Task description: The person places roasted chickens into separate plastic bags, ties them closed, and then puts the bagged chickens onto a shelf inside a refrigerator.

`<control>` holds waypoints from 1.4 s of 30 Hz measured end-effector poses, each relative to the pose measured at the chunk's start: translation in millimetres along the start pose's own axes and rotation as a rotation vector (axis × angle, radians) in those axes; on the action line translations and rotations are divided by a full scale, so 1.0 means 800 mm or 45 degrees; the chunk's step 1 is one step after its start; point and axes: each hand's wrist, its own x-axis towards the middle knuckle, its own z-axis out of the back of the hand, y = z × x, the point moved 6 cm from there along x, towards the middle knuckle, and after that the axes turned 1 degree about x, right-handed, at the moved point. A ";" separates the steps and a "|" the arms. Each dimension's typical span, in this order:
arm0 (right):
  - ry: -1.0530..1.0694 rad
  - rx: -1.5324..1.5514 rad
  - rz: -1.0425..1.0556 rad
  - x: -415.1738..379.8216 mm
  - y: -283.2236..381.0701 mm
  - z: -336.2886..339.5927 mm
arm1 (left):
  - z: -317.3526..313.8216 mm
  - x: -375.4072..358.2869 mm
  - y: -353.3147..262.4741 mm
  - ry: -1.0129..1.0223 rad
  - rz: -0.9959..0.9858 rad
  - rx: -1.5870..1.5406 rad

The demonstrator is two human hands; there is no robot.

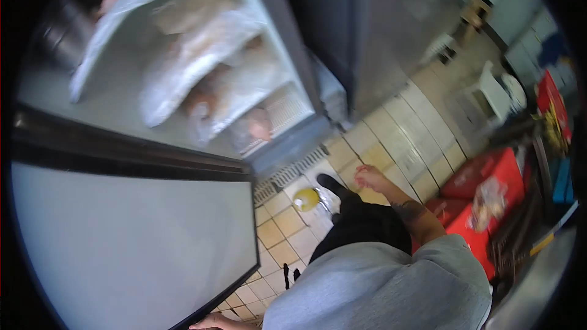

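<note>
My left hand point(214, 322) is at the lower edge of the view, its fingers closed on the edge of an open refrigerator door point(140, 244). Inside the upright refrigerator, clear plastic bags of pale and pinkish food point(202, 55) lie on the shelves; blur hides what the food is. My right hand point(370, 177) hangs free over the tiled floor, fingers loosely curled and holding nothing. Near my dark shoe point(330, 183), a rounded yellow container point(306, 200) with a whitish top stands on the floor.
Red crates or boxes point(483, 177) are at the right, with a clear bag point(489, 201) on top. A white plastic chair point(495, 95) stands farther back. A floor grate point(299, 168) runs along the refrigerator's base, and a grey metal cabinet point(391, 36) stands beside it.
</note>
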 end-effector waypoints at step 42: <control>-1.962 -0.202 -0.141 -0.469 -0.207 1.007 | -0.317 -0.611 0.052 2.444 0.234 1.643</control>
